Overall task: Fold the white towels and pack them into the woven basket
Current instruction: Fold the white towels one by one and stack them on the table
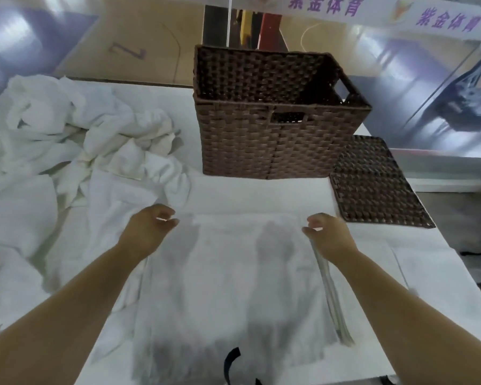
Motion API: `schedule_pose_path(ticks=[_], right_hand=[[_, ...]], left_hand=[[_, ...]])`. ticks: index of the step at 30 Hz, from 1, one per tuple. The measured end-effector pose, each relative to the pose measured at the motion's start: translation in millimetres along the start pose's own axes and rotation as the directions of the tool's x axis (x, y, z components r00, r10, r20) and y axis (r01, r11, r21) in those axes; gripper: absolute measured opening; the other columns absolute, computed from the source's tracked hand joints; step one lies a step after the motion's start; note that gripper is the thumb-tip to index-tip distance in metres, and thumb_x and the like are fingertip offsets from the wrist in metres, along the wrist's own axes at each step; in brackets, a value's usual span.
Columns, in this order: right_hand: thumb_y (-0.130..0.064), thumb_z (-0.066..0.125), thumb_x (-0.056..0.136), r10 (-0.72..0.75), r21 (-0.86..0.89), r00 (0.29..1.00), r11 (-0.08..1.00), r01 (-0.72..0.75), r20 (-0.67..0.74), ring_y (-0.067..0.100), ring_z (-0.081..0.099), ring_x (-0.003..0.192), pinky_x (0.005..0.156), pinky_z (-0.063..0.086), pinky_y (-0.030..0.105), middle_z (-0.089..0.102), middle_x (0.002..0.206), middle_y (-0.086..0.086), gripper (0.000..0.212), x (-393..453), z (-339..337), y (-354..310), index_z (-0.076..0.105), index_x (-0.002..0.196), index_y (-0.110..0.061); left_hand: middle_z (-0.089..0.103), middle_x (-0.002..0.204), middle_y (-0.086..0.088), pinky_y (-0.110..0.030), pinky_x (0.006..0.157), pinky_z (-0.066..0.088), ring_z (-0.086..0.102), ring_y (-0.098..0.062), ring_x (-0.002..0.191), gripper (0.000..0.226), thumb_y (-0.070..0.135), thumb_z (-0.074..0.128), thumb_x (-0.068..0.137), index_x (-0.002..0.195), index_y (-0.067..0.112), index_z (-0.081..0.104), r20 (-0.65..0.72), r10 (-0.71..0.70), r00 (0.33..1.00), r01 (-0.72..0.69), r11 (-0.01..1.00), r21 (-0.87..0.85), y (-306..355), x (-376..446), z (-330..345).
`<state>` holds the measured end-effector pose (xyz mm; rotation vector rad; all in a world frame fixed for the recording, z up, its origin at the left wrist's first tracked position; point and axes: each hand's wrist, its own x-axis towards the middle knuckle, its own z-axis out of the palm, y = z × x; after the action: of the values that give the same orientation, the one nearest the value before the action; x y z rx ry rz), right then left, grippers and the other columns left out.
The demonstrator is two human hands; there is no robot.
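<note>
A white towel (228, 273) lies spread flat on the table right in front of me, with layered edges showing along its right side. My left hand (147, 229) has curled fingers pinching the towel's far left corner. My right hand (328, 234) pinches the far right corner in the same way. The brown woven basket (275, 140) stands upright just beyond the towel, and what shows of its inside holds nothing. A crumpled heap of white towels (75, 140) covers the left part of the table.
A flat brown woven lid (372, 184) lies to the right of the basket, near the table's right edge. The white table (442, 287) ends at the right. A dark strap (231, 359) hangs at the bottom of the view.
</note>
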<state>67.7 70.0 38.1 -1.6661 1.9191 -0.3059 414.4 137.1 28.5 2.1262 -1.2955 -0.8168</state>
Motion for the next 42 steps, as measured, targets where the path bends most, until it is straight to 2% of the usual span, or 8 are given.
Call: schedule_pose_path(ticks=[3, 6, 9, 14, 21, 30, 36, 42], right_hand=[[-0.028, 0.063, 0.088, 0.003, -0.092, 0.985, 0.996, 0.013, 0.17, 0.015, 0.059, 0.099, 0.086, 0.046, 0.026, 0.065, 0.108, -0.003, 0.028, -11, 21, 7, 0.063, 0.115, -0.02], [-0.033, 0.058, 0.092, -0.065, -0.273, 0.936, 0.948, 0.167, 0.347, 0.016, 0.048, 0.124, 0.107, 0.027, 0.022, 0.056, 0.126, -0.001, 0.041, -28, 47, 19, 0.054, 0.131, -0.021], [-0.038, 0.053, 0.094, -0.042, -0.402, 0.86, 0.872, 0.28, 0.508, 0.015, 0.016, 0.145, 0.114, 0.02, 0.028, 0.009, 0.159, -0.004, 0.066, -40, 71, 34, 0.024, 0.15, -0.021], [-0.041, 0.056, 0.091, 0.036, -0.51, 0.828, 0.803, 0.31, 0.559, 0.03, -0.023, 0.142, 0.118, 0.005, 0.041, -0.039, 0.148, 0.007, 0.096, -37, 90, 43, -0.013, 0.15, -0.011], [-0.039, 0.058, 0.091, 0.015, -0.467, 0.865, 0.846, 0.257, 0.502, 0.026, -0.023, 0.143, 0.117, 0.005, 0.041, -0.033, 0.152, 0.003, 0.094, -17, 86, 38, -0.01, 0.151, -0.018], [-0.034, 0.049, 0.095, -0.218, -0.391, 0.926, 0.858, 0.332, 0.308, 0.02, 0.029, 0.126, 0.103, 0.035, 0.027, 0.033, 0.135, 0.0, 0.038, -73, 83, 48, 0.045, 0.13, -0.021], [-0.038, 0.054, 0.093, -0.249, -0.322, 0.882, 0.863, 0.39, 0.4, 0.015, 0.036, 0.127, 0.102, 0.037, 0.025, 0.034, 0.136, -0.005, 0.041, -103, 83, 74, 0.047, 0.13, -0.022], [-0.041, 0.051, 0.094, -0.262, -0.357, 0.862, 0.829, 0.431, 0.433, 0.018, 0.031, 0.133, 0.106, 0.034, 0.028, 0.028, 0.144, -0.001, 0.048, -104, 83, 78, 0.041, 0.137, -0.021]], left_hand=[[0.066, 0.097, 0.002, -0.013, 0.063, 0.039, 0.06, -0.013, 0.088, 0.016, 0.029, 0.06, 0.09, 0.098, 0.017, 0.067, 0.151, 0.033, 0.988, -0.048, 0.994, 0.1, -6, -15, 30], [0.058, 0.127, 0.002, -0.018, 0.092, 0.039, 0.054, -0.013, 0.113, 0.032, 0.036, 0.052, 0.093, 0.12, 0.02, 0.061, 0.391, 0.07, 0.918, -0.21, 0.921, 0.328, -24, -34, 65], [0.03, 0.151, 0.0, -0.024, 0.111, 0.023, 0.032, -0.016, 0.136, 0.05, 0.041, 0.044, 0.096, 0.141, 0.02, 0.04, 0.49, 0.078, 0.868, -0.343, 0.809, 0.478, -34, -40, 81], [-0.017, 0.157, -0.005, -0.04, 0.117, 0.009, -0.011, -0.026, 0.145, 0.074, 0.043, 0.049, 0.093, 0.151, 0.022, 0.008, 0.607, 0.005, 0.795, -0.45, 0.676, 0.583, -28, -24, 86], [-0.019, 0.157, 0.001, -0.042, 0.117, 0.011, -0.013, -0.023, 0.145, 0.076, 0.043, 0.052, 0.092, 0.151, 0.026, 0.007, 0.605, 0.032, 0.796, -0.455, 0.69, 0.563, -19, 3, 87], [0.038, 0.129, 0.004, -0.029, 0.095, 0.032, 0.037, -0.02, 0.118, 0.04, 0.04, 0.059, 0.086, 0.123, 0.027, 0.054, 0.425, 0.193, 0.884, -0.39, 0.807, 0.444, -32, -77, 98], [0.028, 0.147, 0.006, -0.034, 0.111, 0.028, 0.022, -0.016, 0.133, 0.061, 0.042, 0.067, 0.08, 0.136, 0.03, 0.046, 0.462, 0.183, 0.868, -0.394, 0.82, 0.416, -56, -123, 105], [0.068, 0.107, -0.01, -0.036, 0.075, 0.056, 0.054, -0.024, 0.103, 0.03, 0.033, 0.081, 0.063, 0.09, 0.021, 0.074, 0.435, 0.389, 0.812, -0.579, 0.623, 0.525, -66, -124, 109]])
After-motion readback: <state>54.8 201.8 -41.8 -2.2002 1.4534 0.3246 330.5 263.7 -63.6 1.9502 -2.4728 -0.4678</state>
